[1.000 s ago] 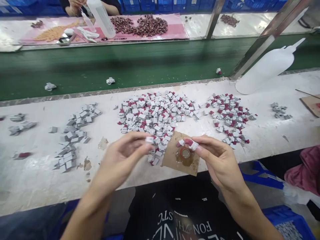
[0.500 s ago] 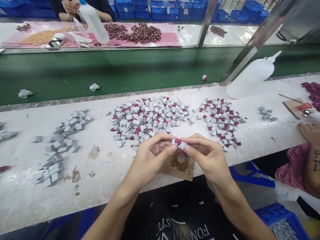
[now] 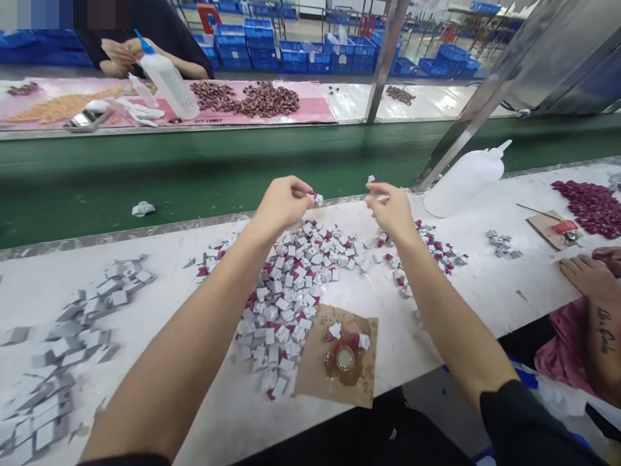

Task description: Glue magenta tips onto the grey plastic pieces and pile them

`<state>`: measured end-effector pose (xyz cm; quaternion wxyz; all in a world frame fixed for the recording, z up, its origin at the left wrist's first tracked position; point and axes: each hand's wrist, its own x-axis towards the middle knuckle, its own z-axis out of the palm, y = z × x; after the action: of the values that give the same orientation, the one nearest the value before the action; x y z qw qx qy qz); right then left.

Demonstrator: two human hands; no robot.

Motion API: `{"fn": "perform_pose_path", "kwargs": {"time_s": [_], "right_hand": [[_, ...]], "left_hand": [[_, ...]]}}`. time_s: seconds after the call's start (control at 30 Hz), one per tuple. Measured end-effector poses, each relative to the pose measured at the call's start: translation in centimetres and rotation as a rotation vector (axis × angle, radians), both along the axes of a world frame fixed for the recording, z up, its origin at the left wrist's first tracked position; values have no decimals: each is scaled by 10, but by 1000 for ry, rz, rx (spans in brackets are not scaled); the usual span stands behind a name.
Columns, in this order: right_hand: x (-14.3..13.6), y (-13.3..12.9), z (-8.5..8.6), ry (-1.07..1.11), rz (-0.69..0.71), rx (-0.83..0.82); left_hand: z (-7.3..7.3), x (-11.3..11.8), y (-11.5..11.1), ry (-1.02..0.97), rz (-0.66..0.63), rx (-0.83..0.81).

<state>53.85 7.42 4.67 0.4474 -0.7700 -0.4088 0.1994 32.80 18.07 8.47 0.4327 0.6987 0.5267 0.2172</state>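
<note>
At the far edge of the white table, my left hand (image 3: 287, 204) pinches a small white and dark-red piece (image 3: 316, 198) between thumb and fingertips. Level with it on the right, my right hand (image 3: 389, 206) has its thumb and fingers apart, with nothing seen between them; a small white piece (image 3: 371, 179) shows just beyond its fingertips. Below my hands spreads a pile of grey-white and dark-red pieces (image 3: 295, 272). A brown card (image 3: 310, 378) near the front edge bears a round disc in amber liquid and two white and red pieces.
Beyond the table runs a green belt (image 3: 218, 171) with a white clump (image 3: 143, 208). A white bottle (image 3: 466, 181) leans beside a metal post (image 3: 460, 129). Grey pieces (image 3: 72, 336) lie at left. A person's hand (image 3: 589, 275) rests at right; another person's hands (image 3: 120, 55) are across the belt.
Both hands have moved from above the card to the table's far edge and separated. The right hand has let go of the piece they held together. The view has shifted, showing more of the card.
</note>
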Motion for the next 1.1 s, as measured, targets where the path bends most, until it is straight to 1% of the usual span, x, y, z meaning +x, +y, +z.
{"fn": "perform_pose_path", "kwargs": {"time_s": [0.03, 0.1, 0.17, 0.23, 0.3, 0.33, 0.4, 0.43, 0.47, 0.53, 0.57, 0.6, 0.63, 0.67, 0.73, 0.8, 0.9, 0.97, 1.0, 1.03, 1.07, 1.1], "right_hand": [[14, 25, -2, -32, -49, -11], [38, 67, -9, -75, -113, -52], [51, 95, -16, -81, -135, -101], [54, 110, -22, -57, -133, -131], [47, 113, -22, -9, -118, -132], [40, 109, -19, 26, -100, -121], [18, 92, -10, 113, -34, -84], [6, 78, -5, 158, 10, -62], [-8, 60, 1, 207, 63, -28], [-33, 16, 10, 301, 168, 71], [-43, -8, 13, 356, 220, 154], [-51, -34, 14, 399, 243, 211], [-58, -59, 13, 430, 256, 227], [-63, -83, 11, 452, 268, 209], [-71, -126, 6, 493, 306, 105], [-81, -159, 3, 528, 339, 15], [-99, -191, 3, 544, 340, -39], [-109, -203, 5, 538, 349, -48], [-112, -208, 5, 523, 349, -48], [-113, -213, 4, 497, 340, -43], [-113, -217, 2, 461, 321, -33], [-111, -222, 0, 419, 291, -18]], "left_hand": [[-4, 14, 20, 30, 43, -11], [-15, 38, 52, 78, 71, -56], [-26, 53, 73, 136, 90, -108], [-34, 58, 85, 182, 105, -140], [-35, 54, 87, 199, 116, -133], [-33, 49, 83, 191, 117, -111], [-24, 35, 66, 147, 98, -41], [-18, 26, 51, 120, 72, -3], [-13, 17, 34, 71, 17, 25], [-4, -2, -9, -106, -164, 40], [-3, -12, -32, -242, -272, 29], [-2, -23, -55, -366, -350, 20], [-4, -34, -76, -457, -402, 18], [-7, -45, -97, -506, -427, 31], [-14, -66, -134, -483, -429, 100], [-20, -83, -167, -437, -434, 183], [-25, -104, -207, -463, -445, 236], [-24, -120, -222, -457, -440, 226], [-24, -131, -225, -401, -399, 224], [-24, -145, -225, -289, -301, 232], [-25, -161, -220, -136, -150, 249], [-27, -179, -212, 33, 32, 272]]}}
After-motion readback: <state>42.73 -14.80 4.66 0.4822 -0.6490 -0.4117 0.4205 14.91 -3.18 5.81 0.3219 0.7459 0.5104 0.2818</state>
